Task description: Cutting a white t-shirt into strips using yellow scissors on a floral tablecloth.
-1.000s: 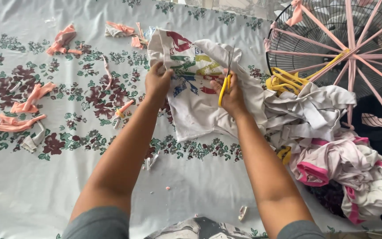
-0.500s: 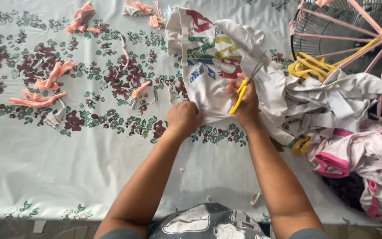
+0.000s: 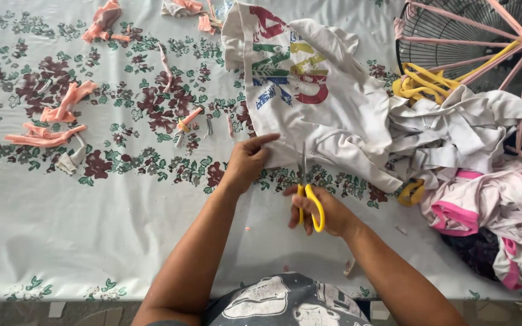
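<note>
A white shirt (image 3: 315, 115) with a multicoloured print lies spread on the flowered tablecloth (image 3: 92, 211). My left hand (image 3: 248, 162) presses down on the shirt's near edge, fingers flat on the cloth. My right hand (image 3: 324, 212) grips yellow-handled scissors (image 3: 305, 181), whose blades point away from me and meet the shirt's near hem just right of my left hand.
A heap of white, pink and yellow cloth (image 3: 484, 175) lies at the right, below a round wire fan guard (image 3: 472, 36) wound with pink and yellow strips. Peach fabric scraps (image 3: 55, 121) are scattered over the left of the table. The table's near edge is by my body.
Both hands have come nearer to me, from the middle of the shirt down to its near hem. The scissors, held sideways before, now point at the hem.
</note>
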